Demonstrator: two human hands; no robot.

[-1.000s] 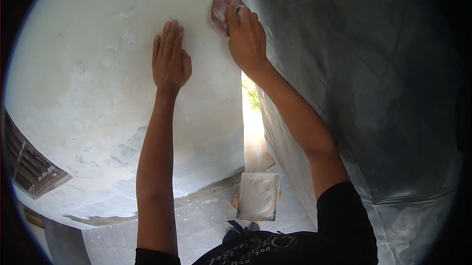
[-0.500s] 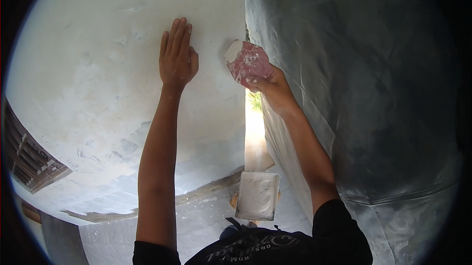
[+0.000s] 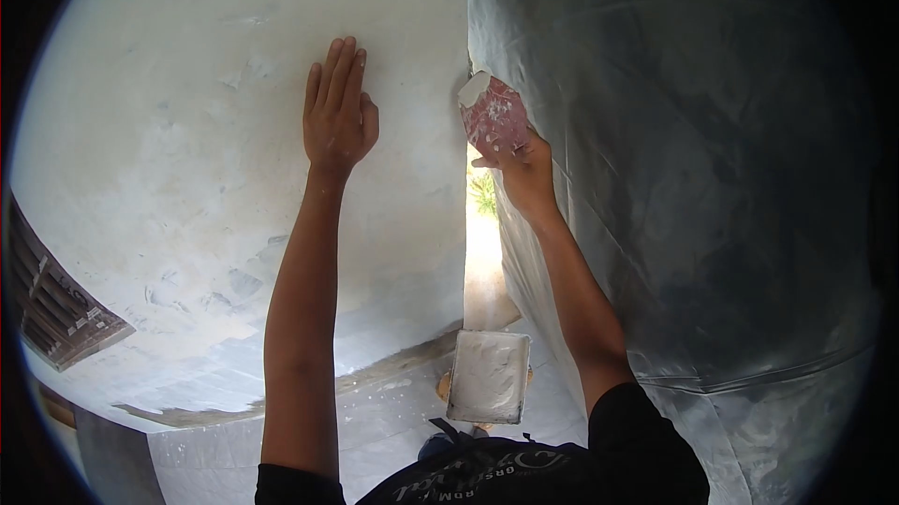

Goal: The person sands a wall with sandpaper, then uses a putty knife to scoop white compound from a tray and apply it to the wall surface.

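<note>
- The left hand (image 3: 337, 112) lay flat on the white plastered wall (image 3: 187, 149), fingers straight and pressed close together, palm against the surface, bracing.
- The right hand (image 3: 523, 168) pinched the lower end of a red putty scraper (image 3: 492, 117) between thumb and curled fingers; the blade pointed up and carried a white smear at its top corner.
- The scraper stood at the wall's right edge, just beside the grey plastic sheeting (image 3: 674, 177) that hung over the right side; I could not tell whether the blade touched the wall or was held just off it.
- Low in the view, a rectangular tray of white putty (image 3: 489, 376) sat near the person's waist, well apart from both hands.
- The wall showed grey, rough patches (image 3: 234, 285) lower down, and a dark louvred panel (image 3: 56, 318) sat at the far left.
- As I judged it, the step in hand was skimming filler along the wall edge.
- The next stroke called for the blade laid at a shallow angle against the plaster, with steady pressure, keeping its corner clear of the sheeting.
</note>
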